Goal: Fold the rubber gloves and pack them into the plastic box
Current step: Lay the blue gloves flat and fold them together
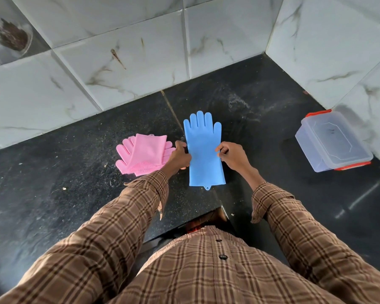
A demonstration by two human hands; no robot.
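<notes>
A blue rubber glove (203, 148) lies flat on the black counter, fingers pointing toward the wall, cuff toward me. My left hand (180, 156) pinches its left edge at mid-length and my right hand (233, 155) pinches its right edge. Left of it, folded pink rubber gloves (143, 156) lie in a pile, their fingers sticking out at both sides. The clear plastic box (332, 141) with red clips stands at the far right with its lid on.
The black stone counter (75, 172) meets white marble-look wall tiles (119, 69) at the back and right, forming a corner. Its front edge has a notch right before my body. Small crumbs lie scattered on the counter.
</notes>
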